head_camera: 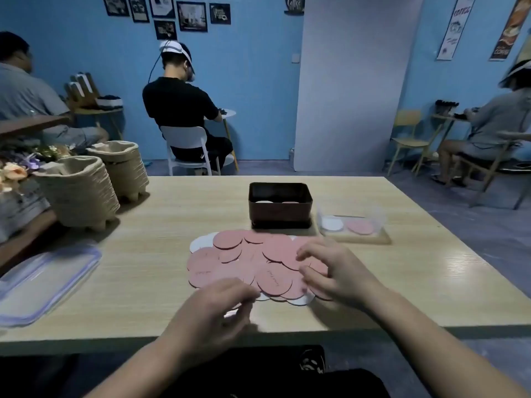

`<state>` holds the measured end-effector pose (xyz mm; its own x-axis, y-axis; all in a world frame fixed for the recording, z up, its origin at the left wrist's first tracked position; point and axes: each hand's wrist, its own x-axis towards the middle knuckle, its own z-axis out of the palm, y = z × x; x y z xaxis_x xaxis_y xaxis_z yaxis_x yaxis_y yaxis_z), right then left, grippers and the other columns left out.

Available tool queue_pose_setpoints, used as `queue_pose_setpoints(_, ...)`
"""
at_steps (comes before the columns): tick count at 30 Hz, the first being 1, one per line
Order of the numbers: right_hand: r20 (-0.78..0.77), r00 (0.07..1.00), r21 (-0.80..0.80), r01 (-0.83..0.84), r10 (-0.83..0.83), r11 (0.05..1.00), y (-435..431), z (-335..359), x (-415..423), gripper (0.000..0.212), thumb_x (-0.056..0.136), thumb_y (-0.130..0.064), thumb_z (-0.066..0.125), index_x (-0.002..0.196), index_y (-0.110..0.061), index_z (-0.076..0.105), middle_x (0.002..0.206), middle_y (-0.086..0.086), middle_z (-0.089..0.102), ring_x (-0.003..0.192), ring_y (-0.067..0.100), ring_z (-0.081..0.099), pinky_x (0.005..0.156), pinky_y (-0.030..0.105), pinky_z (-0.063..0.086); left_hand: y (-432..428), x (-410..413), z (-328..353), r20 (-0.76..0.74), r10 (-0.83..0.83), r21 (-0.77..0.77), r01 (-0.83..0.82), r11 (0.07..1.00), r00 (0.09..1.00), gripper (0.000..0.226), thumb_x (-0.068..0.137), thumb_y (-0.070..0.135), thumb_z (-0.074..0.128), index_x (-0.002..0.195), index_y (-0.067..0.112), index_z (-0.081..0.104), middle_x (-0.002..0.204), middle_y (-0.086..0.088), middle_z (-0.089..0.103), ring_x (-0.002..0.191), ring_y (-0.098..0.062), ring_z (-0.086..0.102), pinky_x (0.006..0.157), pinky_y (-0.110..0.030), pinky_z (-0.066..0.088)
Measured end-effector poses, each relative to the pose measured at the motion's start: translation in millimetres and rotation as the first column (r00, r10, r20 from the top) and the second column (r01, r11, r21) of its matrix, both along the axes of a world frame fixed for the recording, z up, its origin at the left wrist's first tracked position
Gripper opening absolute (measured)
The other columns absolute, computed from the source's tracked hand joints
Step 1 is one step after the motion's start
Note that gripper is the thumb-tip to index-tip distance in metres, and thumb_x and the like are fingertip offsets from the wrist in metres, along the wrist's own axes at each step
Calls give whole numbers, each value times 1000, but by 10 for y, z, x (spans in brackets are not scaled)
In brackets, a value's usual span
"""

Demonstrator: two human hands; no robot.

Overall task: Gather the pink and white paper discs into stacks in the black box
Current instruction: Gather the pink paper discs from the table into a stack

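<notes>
A loose pile of pink paper discs [247, 262] lies on the wooden table, with a few white discs [201, 243] showing at its left and front edges. Behind the pile stands the black box [280, 215]; a white disc and a pink disc lie side by side on its floor. My left hand [214, 308] hovers at the pile's front edge, fingers curled and pinched, blurred; whether it holds a disc is unclear. My right hand [333, 271] rests on the pile's right side, fingertips touching pink discs.
A clear plastic box [352, 225] with one white and one pink disc stands right of the black box. A clear lid [43, 282] lies at the left. Two woven baskets [83, 191] and flowers occupy the far left. Other people sit at tables behind.
</notes>
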<state>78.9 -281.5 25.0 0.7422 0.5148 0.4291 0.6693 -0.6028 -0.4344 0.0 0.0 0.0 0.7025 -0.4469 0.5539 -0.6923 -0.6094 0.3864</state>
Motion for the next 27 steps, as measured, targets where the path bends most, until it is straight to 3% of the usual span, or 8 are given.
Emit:
queue_pose_setpoints(4, -101, 995, -231, -30, 7, 972, -31, 19, 433, 30, 87, -28, 74, 116, -23, 68, 128, -3, 61, 125, 14, 51, 106, 30, 41, 4, 563, 144, -1, 102, 130, -101, 986, 995, 19, 90, 22, 68, 109, 26, 69, 102, 15, 67, 93, -8, 61, 72, -32, 55)
queue_pose_setpoints(8, -188, 976, -268, -158, 109, 950, -85, -48, 641, 30, 83, -31, 72, 113, -29, 67, 117, -8, 61, 106, 15, 57, 92, 36, 48, -63, 1088, 113, -46, 42, 237, -30, 971, 998, 23, 97, 37, 60, 119, 32, 62, 120, 17, 60, 115, -3, 50, 90, -21, 45)
queue_pose_setpoints(12, -168, 976, -282, -185, 142, 941, -145, -73, 797, 35, 82, -42, 74, 115, -33, 65, 123, -10, 61, 116, 13, 57, 98, 35, 47, -125, 1467, 52, -141, -44, 320, 88, 943, 989, 45, 91, 42, 62, 133, 28, 55, 139, 13, 52, 130, -5, 45, 108, -28, 38)
queue_pose_setpoints(18, -24, 983, -215, -181, 180, 960, -176, -91, 924, 36, 82, -48, 75, 103, -20, 68, 97, 3, 69, 94, 23, 65, 76, 40, 52, -102, 1715, 19, -179, -82, 306, 135, 943, 980, 59, 85, 59, 62, 137, 37, 48, 128, 16, 54, 120, -1, 47, 101, -21, 41)
queue_pose_setpoints(23, 75, 989, -236, -110, 131, 965, -183, 35, 1105, 33, 83, -49, 72, 94, -19, 65, 99, 4, 70, 91, 24, 65, 75, 41, 52, -82, 1831, 151, -79, -129, 308, 147, 940, 988, 52, 84, 52, 68, 130, 29, 57, 118, 13, 60, 111, -7, 54, 93, -30, 49)
queue_pose_setpoints(27, 140, 984, -221, -78, 111, 972, -58, 78, 1224, 31, 81, -45, 72, 90, -17, 63, 101, 4, 68, 97, 27, 65, 76, 40, 53, 23, 1880, 171, 30, -81, 300, 68, 952, 996, 48, 80, 47, 72, 121, 23, 63, 111, 9, 64, 104, -12, 57, 87, -34, 51)
